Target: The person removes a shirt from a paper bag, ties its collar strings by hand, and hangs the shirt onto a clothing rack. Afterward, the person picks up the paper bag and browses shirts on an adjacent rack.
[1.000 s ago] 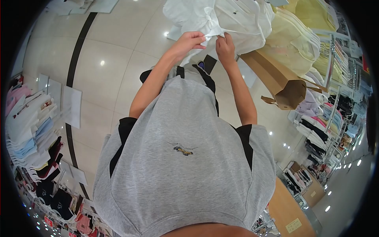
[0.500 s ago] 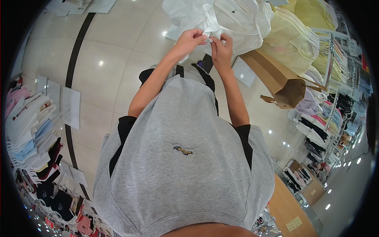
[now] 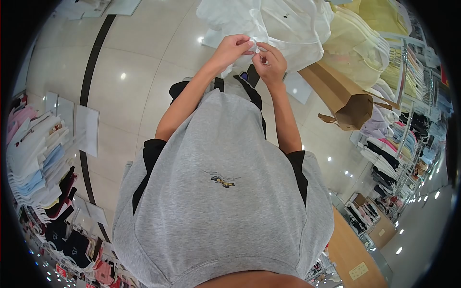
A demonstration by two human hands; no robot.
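Observation:
A white garment hangs at the top of the head view, with a gathered white strip of its cloth reaching down between my hands. My left hand comes from the left and pinches that strip between thumb and fingers. Close beside it on the right, my right hand has its fingers bent and closed on the lower part of the same white strip. The fingertips of both hands almost meet. How the cloth is folded or looped between them is too small to tell.
Pale yellow garments hang right of the white one. An open brown paper bag hangs below them. Clothes racks line the left side, and more stand at the right. A wooden counter is at the lower right.
My right hand has moved down and left, closer to my left hand, and its grip on the strip has changed. The paper bag has shifted slightly.

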